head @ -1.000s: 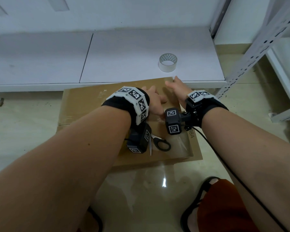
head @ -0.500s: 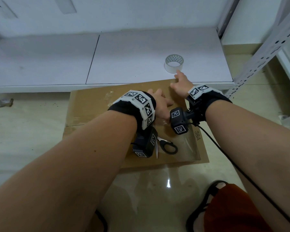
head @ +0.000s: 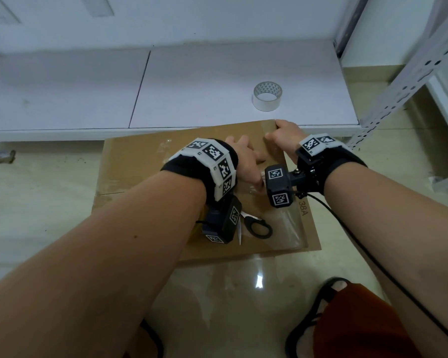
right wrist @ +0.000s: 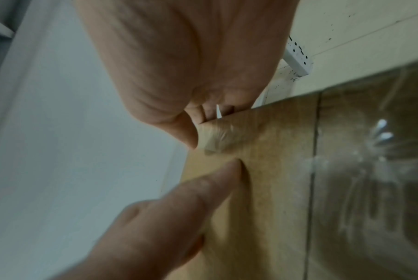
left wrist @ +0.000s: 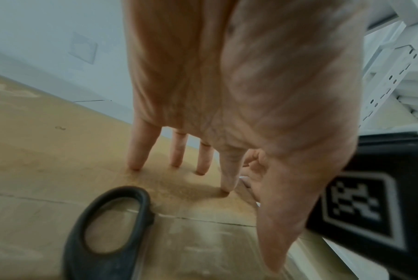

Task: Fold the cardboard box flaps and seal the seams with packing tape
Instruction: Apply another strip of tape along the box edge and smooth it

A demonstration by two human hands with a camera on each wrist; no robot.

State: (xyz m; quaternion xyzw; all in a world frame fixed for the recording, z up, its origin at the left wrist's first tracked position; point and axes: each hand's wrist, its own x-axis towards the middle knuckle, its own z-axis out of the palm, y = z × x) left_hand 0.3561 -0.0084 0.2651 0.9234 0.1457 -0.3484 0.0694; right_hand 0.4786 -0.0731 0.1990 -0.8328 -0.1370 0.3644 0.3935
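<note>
A brown cardboard box (head: 145,171) lies on the floor with its flaps folded shut. A clear tape strip (head: 290,228) runs along its right part. My left hand (head: 246,156) presses on the box top, its straight fingertips (left wrist: 177,163) spread on the cardboard (left wrist: 47,161). My right hand (head: 282,135) is at the box's far edge. Its fingers curl over that edge onto the tape end (right wrist: 217,136), and its thumb (right wrist: 227,170) lies on the top face (right wrist: 263,208). The roll of clear tape (head: 267,96) stands on the white shelf beyond the box.
Black-handled scissors (head: 259,226) lie on the box just under my left wrist, the handle loop (left wrist: 107,227) close to the palm. A low white shelf board (head: 217,73) borders the box's far side, and a perforated metal upright (head: 398,81) stands at the right. Glossy tiled floor (head: 230,293) surrounds the box.
My right hand slid forward to the box's far edge and its fingers curled down over it. The left hand stayed pressed on the box top.
</note>
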